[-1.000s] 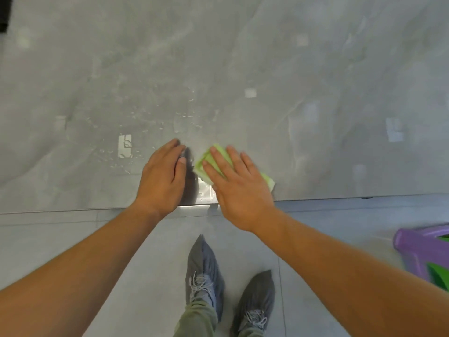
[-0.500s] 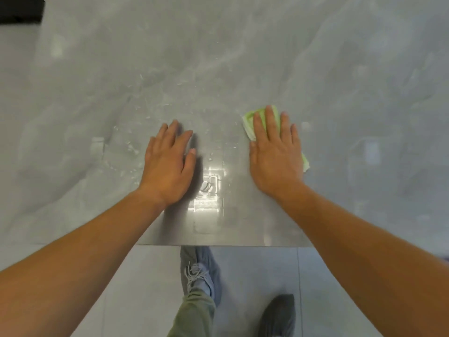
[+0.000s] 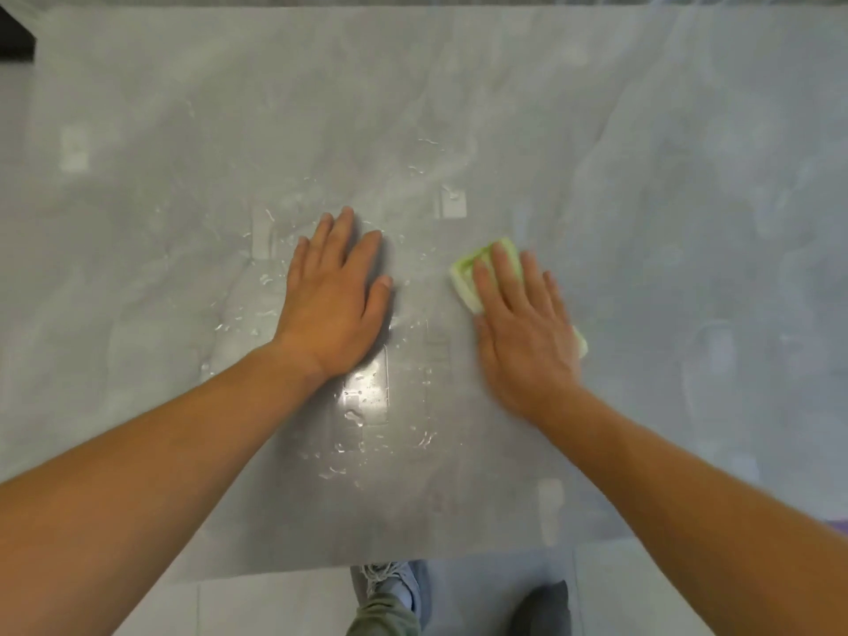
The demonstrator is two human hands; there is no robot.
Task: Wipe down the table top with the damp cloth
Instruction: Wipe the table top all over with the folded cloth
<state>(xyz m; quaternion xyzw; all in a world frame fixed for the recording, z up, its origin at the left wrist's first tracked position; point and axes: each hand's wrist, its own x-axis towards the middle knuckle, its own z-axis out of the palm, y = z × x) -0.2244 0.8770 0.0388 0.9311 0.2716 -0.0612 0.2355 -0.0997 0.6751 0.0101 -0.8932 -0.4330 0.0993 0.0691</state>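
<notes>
the grey marbled table top (image 3: 642, 176) filled nearly the whole view, glossy, with pale square reflections of lights scattered over it. water droplets (image 3: 367, 401) and thin streaks lay across its middle, thickest around and below the left hand. nothing else stood on the surface near the hands. a dark object (image 3: 16, 39) cut into the far left corner. below the near edge of the table showed pale floor tiles (image 3: 275, 608) and two grey shoes (image 3: 390, 589), one under an olive trouser leg.

the left hand (image 3: 332, 300) lay flat on the wet surface, palm down, fingers spread, holding nothing. the right hand (image 3: 523, 328) pressed palm down on the cloth (image 3: 468, 273), fingers extended over it rather than curled round it. the cloth was pale green, folded small, mostly hidden under the hand; one corner stuck out past the fingertips and a sliver showed beside the outer edge of the palm. it lay flat on the table, right of centre, well apart from the left hand. the right hand's edges were blurred.
</notes>
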